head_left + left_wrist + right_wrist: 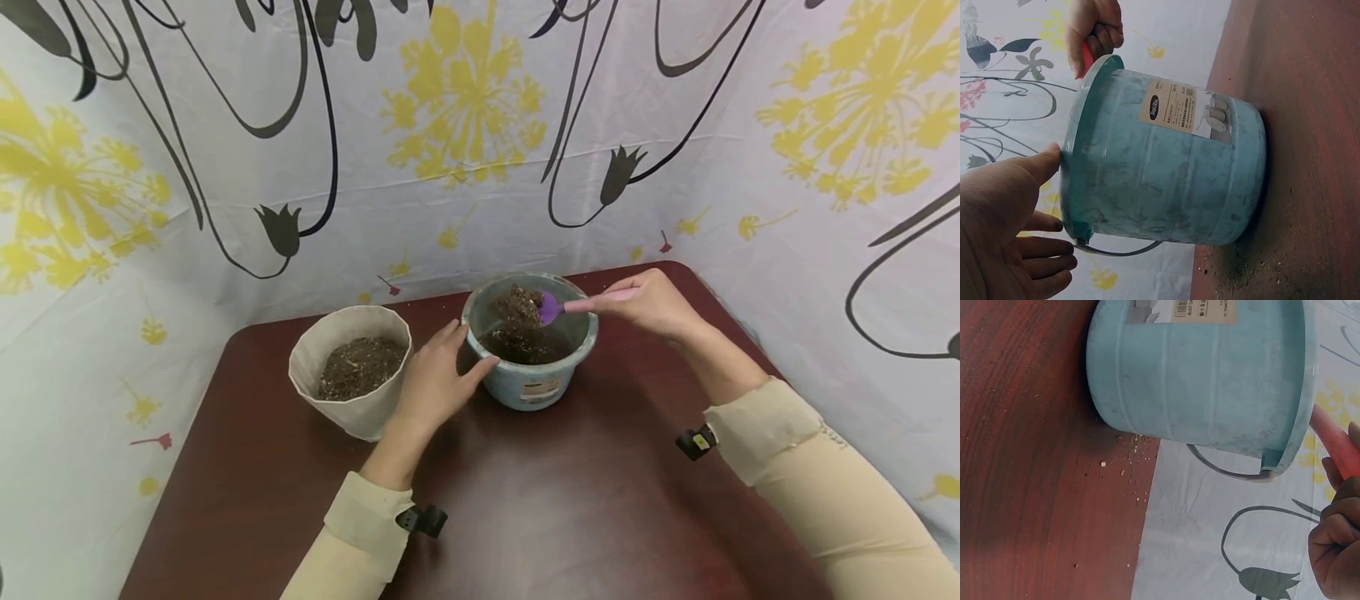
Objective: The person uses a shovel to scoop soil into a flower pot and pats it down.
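A blue-green bucket (529, 390) with dark soil inside stands near the table's far edge. At its left side my left hand (437, 375) touches the rim with the thumb, its fingers spread and fairly straight, as the left wrist view of the hand (1010, 225) shows. My right hand (654, 304) grips the pink handle of a trowel (592, 302) from the right. Its purple blade bears a heap of soil (519, 306) over the bucket's opening. In the right wrist view only the handle (1337, 440) shows; the bucket wall hides the blade.
A white pot (360, 417) holding soil stands left of the bucket, close beside my left forearm. Loose crumbs of soil (1135, 450) lie on the dark red table (525, 517) by the bucket. A patterned cloth (480, 225) hangs behind and on both sides.
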A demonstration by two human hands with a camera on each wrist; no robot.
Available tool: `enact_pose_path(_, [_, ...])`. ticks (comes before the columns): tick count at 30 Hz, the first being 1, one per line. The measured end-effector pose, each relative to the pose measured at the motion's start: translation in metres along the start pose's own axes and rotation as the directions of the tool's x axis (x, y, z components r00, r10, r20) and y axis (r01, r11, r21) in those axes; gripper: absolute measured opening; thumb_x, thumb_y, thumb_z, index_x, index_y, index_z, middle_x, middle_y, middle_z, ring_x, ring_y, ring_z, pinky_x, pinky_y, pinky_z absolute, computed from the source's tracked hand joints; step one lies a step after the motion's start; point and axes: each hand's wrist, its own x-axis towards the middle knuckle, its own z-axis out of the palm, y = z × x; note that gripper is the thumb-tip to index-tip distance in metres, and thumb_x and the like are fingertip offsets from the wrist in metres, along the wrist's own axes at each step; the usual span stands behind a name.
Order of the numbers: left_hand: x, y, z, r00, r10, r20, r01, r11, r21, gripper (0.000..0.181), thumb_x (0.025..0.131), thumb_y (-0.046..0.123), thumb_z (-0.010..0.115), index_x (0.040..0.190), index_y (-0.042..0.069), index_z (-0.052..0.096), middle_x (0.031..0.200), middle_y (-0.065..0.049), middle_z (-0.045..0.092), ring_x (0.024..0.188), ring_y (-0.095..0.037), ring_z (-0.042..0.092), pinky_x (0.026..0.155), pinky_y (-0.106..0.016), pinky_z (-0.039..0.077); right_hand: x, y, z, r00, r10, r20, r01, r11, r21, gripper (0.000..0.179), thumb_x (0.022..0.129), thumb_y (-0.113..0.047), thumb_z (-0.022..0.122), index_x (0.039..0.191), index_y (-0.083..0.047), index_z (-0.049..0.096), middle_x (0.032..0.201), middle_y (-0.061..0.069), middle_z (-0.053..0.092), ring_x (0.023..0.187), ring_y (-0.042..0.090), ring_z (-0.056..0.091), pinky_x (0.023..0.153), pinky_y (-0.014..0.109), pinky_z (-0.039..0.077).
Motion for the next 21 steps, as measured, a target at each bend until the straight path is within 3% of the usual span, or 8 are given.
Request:
enact_pose_path(1, [0.000,-0.001,0.000,1.000,0.003,-0.006,-0.003,1.000,0.001,0.076,0.094,0.059,0.063,0.147,0.007,0.053,0.153,-0.015,0.047,0.139,-0.034,0.047,0.113,-0.052,0.039,0.000,-0.001,0.000,1.000,0.001,0.001,-0.002,1.000,0.007,0.024,0.091,-0.047,0.075,0.104,-0.028,0.083,0.103,0.002,0.077,0.095,0.003,0.063,0.077,0.021,0.049])
enact_pose_path(6, [-0.001,-0.004,-0.006,0.999,0.015,-0.035,-0.015,1.000,0.000,0.074,0.094,0.058,0.063,0.146,0.005,0.055,0.153,-0.015,0.048,0.140,-0.032,0.047,0.112,-0.052,0.041,0.003,-0.005,0.001,1.000,0.011,0.010,-0.011,1.000,0.020,0.029,0.087,-0.053,0.075,0.103,-0.029,0.083,0.103,-0.004,0.078,0.112,0.005,0.065,0.089,0.027,0.053])
enact_pose_path(15, [-0.009,-0.016,-0.028,0.996,-0.016,-0.089,0.018,1.000,0.018,0.075,0.095,0.057,0.063,0.148,0.005,0.051,0.153,-0.016,0.047,0.136,-0.038,0.049,0.107,-0.056,0.044,0.015,-0.023,0.007,0.999,0.008,0.032,-0.008,1.000,-0.006,0.028,0.088,-0.055,0.074,0.104,-0.033,0.083,0.103,-0.014,0.076,0.115,0.004,0.062,0.091,0.029,0.050])
enact_pose_path(18, [-0.014,-0.020,-0.034,0.996,-0.035,-0.087,0.037,0.999,0.020,0.075,0.096,0.057,0.062,0.149,0.006,0.050,0.155,-0.016,0.045,0.137,-0.039,0.048,0.108,-0.057,0.043,0.019,-0.031,0.010,1.000,0.002,0.027,-0.002,1.000,-0.003,0.029,0.085,-0.056,0.076,0.101,-0.033,0.083,0.072,-0.013,0.067,0.084,0.003,0.057,0.074,0.024,0.045])
enact_pose_path(21, [-0.019,-0.025,-0.038,0.995,-0.041,-0.088,0.043,0.999,0.028,0.075,0.096,0.056,0.062,0.149,0.004,0.050,0.155,-0.017,0.045,0.139,-0.039,0.046,0.109,-0.057,0.042,0.023,-0.037,0.014,0.999,-0.014,0.029,0.014,1.000,0.002,0.028,0.084,-0.056,0.077,0.100,-0.033,0.083,0.058,-0.007,0.043,0.063,0.009,0.030,0.058,0.028,0.035])
